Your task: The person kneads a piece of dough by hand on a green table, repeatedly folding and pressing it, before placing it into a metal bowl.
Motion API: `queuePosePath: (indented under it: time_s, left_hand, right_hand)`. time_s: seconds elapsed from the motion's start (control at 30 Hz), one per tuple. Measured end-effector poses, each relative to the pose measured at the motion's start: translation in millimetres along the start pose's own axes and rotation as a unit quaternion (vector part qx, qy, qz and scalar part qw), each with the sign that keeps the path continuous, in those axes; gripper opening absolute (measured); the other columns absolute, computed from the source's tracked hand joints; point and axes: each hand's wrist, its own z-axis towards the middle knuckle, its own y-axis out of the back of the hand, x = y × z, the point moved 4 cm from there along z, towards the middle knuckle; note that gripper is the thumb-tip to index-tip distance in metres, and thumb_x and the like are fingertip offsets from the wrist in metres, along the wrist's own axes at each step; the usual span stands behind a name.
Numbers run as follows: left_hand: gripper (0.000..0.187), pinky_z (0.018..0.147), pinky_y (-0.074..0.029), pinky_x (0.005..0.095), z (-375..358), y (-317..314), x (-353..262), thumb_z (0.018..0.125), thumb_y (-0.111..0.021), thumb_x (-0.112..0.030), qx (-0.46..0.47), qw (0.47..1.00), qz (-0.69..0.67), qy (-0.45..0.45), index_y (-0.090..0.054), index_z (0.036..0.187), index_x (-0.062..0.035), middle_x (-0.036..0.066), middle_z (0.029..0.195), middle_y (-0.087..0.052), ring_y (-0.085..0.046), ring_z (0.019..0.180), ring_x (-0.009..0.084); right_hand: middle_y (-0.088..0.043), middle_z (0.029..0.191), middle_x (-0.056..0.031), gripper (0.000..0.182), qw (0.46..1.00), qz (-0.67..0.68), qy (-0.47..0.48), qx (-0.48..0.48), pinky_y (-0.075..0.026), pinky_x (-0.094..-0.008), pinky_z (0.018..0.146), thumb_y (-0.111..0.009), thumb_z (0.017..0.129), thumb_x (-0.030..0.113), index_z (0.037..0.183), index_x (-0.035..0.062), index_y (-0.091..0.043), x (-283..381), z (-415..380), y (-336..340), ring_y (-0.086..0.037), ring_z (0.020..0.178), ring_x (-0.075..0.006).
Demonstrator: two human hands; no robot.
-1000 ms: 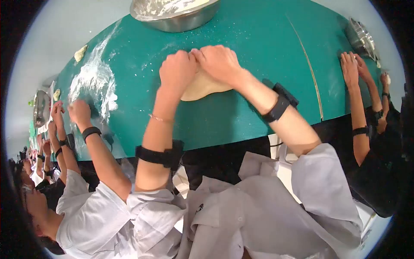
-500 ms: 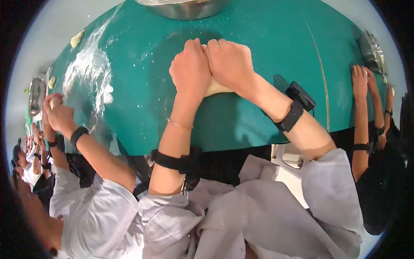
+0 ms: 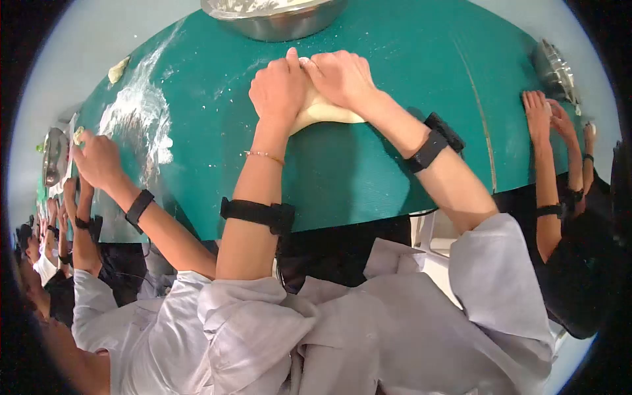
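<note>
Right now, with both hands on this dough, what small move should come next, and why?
Perhaps fold the near edge of the dough forward: it shows uncovered between your wrists, while your left hand and right hand cover much of the rest.

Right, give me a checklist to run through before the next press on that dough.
1. Left hand on the dough: ok, closed over its left part.
2. Right hand on the dough: ok, closed over its right part, close beside the left.
3. Metal bowl out of the way: ok, it stands beyond both hands, apart from them.
4. Neighbour's hand clear of the dough: ok, well off to the left.
5. Flour under the dough: cannot tell; the large flour patch lies to the left, and the dough hides what is beneath.
6. Dough free of the green table, not sticking: cannot tell, its underside is hidden.
</note>
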Motion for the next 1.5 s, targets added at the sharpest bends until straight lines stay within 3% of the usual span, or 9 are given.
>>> queuePosePath:
  time_s: [0.17,0.3,0.37,0.53,0.97,1.13,1.23,1.37,1.5]
  left_hand:
    - [0.047,0.085,-0.046,0.0504,1.9,24.3,12.1,0.098,-0.041,-0.043,0.031,0.965,-0.260,0.024,-0.064,0.100,-0.0019,0.022,0.103,-0.066,-0.060,0.100,0.0453]
    - [0.042,0.089,-0.046,0.0491,1.0,17.0,14.7,0.096,-0.045,-0.037,0.045,0.983,-0.090,-0.156,-0.065,0.100,0.0004,0.025,0.104,-0.066,-0.060,0.102,0.0437]
    - [0.035,0.083,-0.049,0.0388,4.8,-5.9,18.8,0.093,-0.048,-0.029,0.131,0.978,-0.123,-0.101,-0.066,0.106,-0.0023,0.021,0.098,-0.068,-0.066,0.092,0.0341]
    - [0.052,0.087,-0.049,0.0355,-3.4,35.9,-3.6,0.064,-0.068,-0.006,0.321,0.933,-0.092,-0.131,-0.066,0.115,-0.0011,0.016,0.104,-0.069,-0.065,0.095,0.0283]
    - [0.037,0.075,-0.047,0.0402,-89.9,82.2,-14.1,0.070,-0.065,0.000,0.033,0.947,-0.125,-0.294,-0.066,0.107,-0.0060,0.012,0.091,-0.061,-0.060,0.086,0.0324]
    - [0.018,0.068,-0.048,0.0472,-77.4,76.8,-20.0,0.090,-0.056,-0.020,0.126,0.982,-0.122,-0.075,-0.065,0.100,-0.0075,0.014,0.075,-0.065,-0.060,0.068,0.0384]
    - [0.026,0.064,-0.047,0.0520,-69.0,55.3,-28.8,0.095,-0.051,-0.031,-0.018,0.993,-0.082,-0.078,-0.064,0.096,-0.0077,0.016,0.066,-0.064,-0.057,0.058,0.0414]
    - [0.028,0.071,-0.048,0.0467,-67.1,48.5,-21.3,0.096,-0.048,-0.030,-0.078,0.987,-0.074,-0.120,-0.065,0.098,-0.0076,0.016,0.079,-0.065,-0.060,0.076,0.0372]
    - [0.032,0.073,-0.047,0.0442,-75.9,38.1,-13.4,0.096,-0.048,-0.031,-0.040,0.989,-0.031,-0.139,-0.067,0.091,-0.0063,0.015,0.084,-0.065,-0.060,0.081,0.0355]
  right_hand:
    - [-0.064,0.112,-0.0212,0.048,0.924,0.370,0.014,-0.098,-0.045,-0.0441,0.093,-0.041,0.099,0.043,0.105,0.0014,-0.064,-16.2,8.3,13.7,-0.057,0.109,-0.0391]
    - [-0.064,0.107,-0.0266,0.051,0.986,0.147,0.009,0.077,-0.048,-0.0491,0.085,-0.044,0.097,0.045,0.090,0.0009,-0.068,-21.7,10.3,-1.1,-0.060,0.099,-0.0425]
    - [-0.066,0.100,-0.0272,0.048,0.993,0.082,0.081,-0.004,-0.050,-0.0502,0.082,-0.048,0.095,0.044,0.090,0.0011,-0.070,-14.2,4.0,-8.5,-0.063,0.095,-0.0430]
    - [-0.067,0.101,-0.0233,0.034,0.970,0.145,0.095,0.171,-0.051,-0.0465,0.086,-0.066,0.082,0.027,0.104,0.0019,-0.066,-3.1,-8.7,24.1,-0.063,0.100,-0.0407]
    - [-0.063,0.094,-0.0159,0.026,0.946,0.094,0.297,-0.088,-0.049,-0.0454,0.079,-0.070,0.079,0.017,0.100,0.0059,-0.061,24.7,-101.7,69.0,-0.060,0.092,-0.0355]
    - [-0.064,0.085,-0.0167,0.027,0.989,0.112,0.093,-0.003,-0.050,-0.0455,0.077,-0.058,0.092,0.031,0.088,0.0051,-0.066,32.1,-88.8,66.1,-0.062,0.087,-0.0375]
    - [-0.064,0.082,-0.0180,0.041,0.987,0.158,0.015,-0.017,-0.051,-0.0465,0.074,-0.049,0.097,0.040,0.086,0.0054,-0.067,38.3,-72.6,54.1,-0.062,0.083,-0.0388]
    - [-0.063,0.076,-0.0201,0.047,0.980,0.074,0.073,-0.167,-0.051,-0.0482,0.069,-0.044,0.098,0.044,0.081,0.0056,-0.067,28.5,-70.7,37.2,-0.063,0.077,-0.0399]
    - [-0.062,0.072,-0.0212,0.050,0.990,0.063,0.074,-0.101,-0.051,-0.0494,0.068,-0.045,0.097,0.043,0.075,0.0034,-0.067,33.8,-79.2,28.3,-0.064,0.075,-0.0396]
